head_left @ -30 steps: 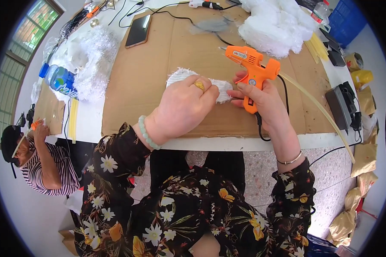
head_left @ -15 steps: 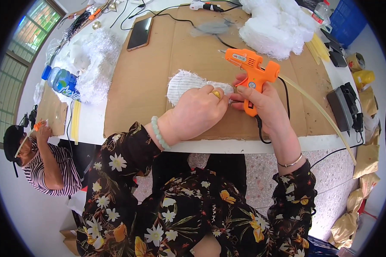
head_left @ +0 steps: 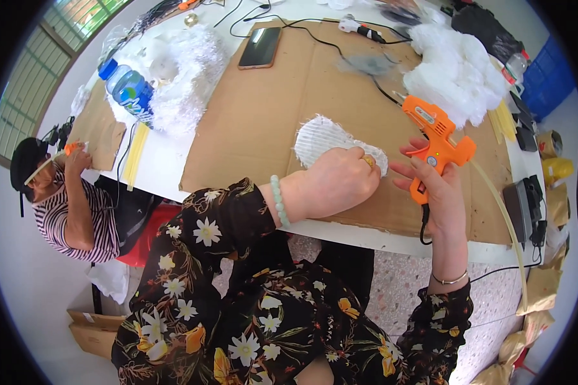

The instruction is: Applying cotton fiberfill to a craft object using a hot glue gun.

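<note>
Glue gun [head_left: 438, 142], bright orange, is up in the right hand [head_left: 434, 186], lifted off the cardboard sheet [head_left: 282, 96] with its nozzle aimed up and to the left, away from the work, and the fingers are wrapped round the grip with one lying along the trigger side. Over on the other side, the left hand [head_left: 337, 183] is pressed palm-down on the near end of the white fuzzy oval piece [head_left: 327, 138], fingers curled over its edge, a ring showing on one and a pale bead bracelet at the wrist. That piece lies flat on the cardboard near the table's front edge, just left of the gun. Now the risks: those left fingertips sit right on the fabric where the nozzle would come in, so a hot tip or a fresh bead could catch the skin, I'd say. The gun's black cord [head_left: 422, 228] drops from the handle over the table edge, and a snag there could jerk the aim. A drip from the raised nozzle could land on the cardboard or string across the white fluff. Both forearms come in from the lower edge in dark floral sleeves, the left elbow bent wide, the right wrist cocked upward. A phone [head_left: 259, 47] lies further back on the cardboard, well apart.
</note>
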`<state>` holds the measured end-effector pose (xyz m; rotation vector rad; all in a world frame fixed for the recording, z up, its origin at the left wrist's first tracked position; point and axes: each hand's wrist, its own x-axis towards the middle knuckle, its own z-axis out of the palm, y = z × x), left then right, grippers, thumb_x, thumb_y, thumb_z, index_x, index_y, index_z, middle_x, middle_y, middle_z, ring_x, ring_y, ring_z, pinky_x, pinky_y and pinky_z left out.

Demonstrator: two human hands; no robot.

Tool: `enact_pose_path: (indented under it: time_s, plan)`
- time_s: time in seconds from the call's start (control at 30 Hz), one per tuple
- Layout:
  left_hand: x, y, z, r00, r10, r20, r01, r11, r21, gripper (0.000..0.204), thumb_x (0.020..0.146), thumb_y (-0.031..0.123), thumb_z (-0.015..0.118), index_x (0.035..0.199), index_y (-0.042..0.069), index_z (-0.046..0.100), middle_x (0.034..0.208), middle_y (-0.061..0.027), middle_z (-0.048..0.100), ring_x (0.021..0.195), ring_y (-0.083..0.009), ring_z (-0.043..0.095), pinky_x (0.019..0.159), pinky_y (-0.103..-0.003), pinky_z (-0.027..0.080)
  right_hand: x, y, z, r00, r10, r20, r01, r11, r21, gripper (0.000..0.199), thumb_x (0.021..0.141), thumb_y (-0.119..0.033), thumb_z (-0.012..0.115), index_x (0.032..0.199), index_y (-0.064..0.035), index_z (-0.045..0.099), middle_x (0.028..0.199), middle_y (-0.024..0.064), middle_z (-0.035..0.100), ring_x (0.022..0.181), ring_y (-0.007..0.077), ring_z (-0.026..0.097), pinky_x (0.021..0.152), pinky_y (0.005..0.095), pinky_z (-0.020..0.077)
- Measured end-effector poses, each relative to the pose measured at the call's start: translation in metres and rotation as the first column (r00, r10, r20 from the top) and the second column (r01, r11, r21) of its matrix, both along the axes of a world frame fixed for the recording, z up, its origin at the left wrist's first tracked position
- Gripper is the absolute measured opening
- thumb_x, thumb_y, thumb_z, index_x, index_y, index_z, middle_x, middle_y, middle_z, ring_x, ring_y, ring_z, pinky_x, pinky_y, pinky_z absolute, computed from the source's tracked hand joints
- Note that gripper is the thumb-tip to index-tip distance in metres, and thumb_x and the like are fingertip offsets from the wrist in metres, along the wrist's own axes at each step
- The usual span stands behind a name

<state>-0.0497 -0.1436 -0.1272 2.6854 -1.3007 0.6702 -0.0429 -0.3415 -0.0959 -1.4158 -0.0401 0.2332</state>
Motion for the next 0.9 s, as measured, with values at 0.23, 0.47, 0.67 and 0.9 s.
enact_pose_path:
  time_s: [0.23,0.47,0.67,0.9]
  plan:
    - [-0.008,0.023,0.009,0.990,0.050,-0.133,-0.081,0.967,-0.243,0.019,0.074,0.007,0.056,0.091,0.002,0.061,0.072,-0.0070,0.059,0.072,-0.0221,0.060,0.058,-0.033,0.049,0.009,0.017,-0.012,0.994,0.100,-0.049,-0.101,0.995,-0.009,0.034,0.087,-0.011,0.059,0.117,-0.0001,0.050,0.109,0.0122,0.057,0.093,0.0242,0.065,0.071,0.0320,0.0561]
    - [0.013,0.086,0.023,0.855,0.227,-0.467,-0.481,0.686,-0.547,0.021,0.084,-0.002,0.045,0.098,0.001,0.060,0.075,-0.0109,0.061,0.069,-0.0242,0.057,0.066,-0.031,0.047,0.011,0.013,-0.018,0.995,0.087,-0.055,-0.088,0.996,-0.020,0.032,0.087,-0.010,0.059,0.116,-0.0008,0.050,0.110,0.0122,0.056,0.093,0.0236,0.064,0.072,0.0325,0.0559]
    - [0.006,0.083,0.008,0.858,0.253,-0.447,-0.467,0.746,-0.475,0.015,0.083,0.003,0.051,0.095,0.003,0.059,0.074,-0.0155,0.059,0.074,-0.0339,0.057,0.064,-0.041,0.046,0.010,0.014,-0.019,0.994,0.095,-0.053,-0.097,0.995,-0.031,0.034,0.086,-0.012,0.060,0.117,-0.0008,0.050,0.110,0.0126,0.056,0.095,0.0236,0.063,0.074,0.0329,0.0558]
    - [0.011,0.070,0.018,0.766,0.347,-0.541,-0.589,0.715,-0.376,0.020,0.082,0.017,0.062,0.098,0.005,0.058,0.063,-0.0098,0.060,0.065,-0.0312,0.059,0.059,-0.040,0.045,0.010,0.013,-0.020,0.992,0.111,-0.052,-0.113,0.993,-0.034,0.036,0.085,-0.016,0.063,0.116,-0.0023,0.050,0.110,0.0126,0.056,0.095,0.0235,0.063,0.076,0.0336,0.0549]
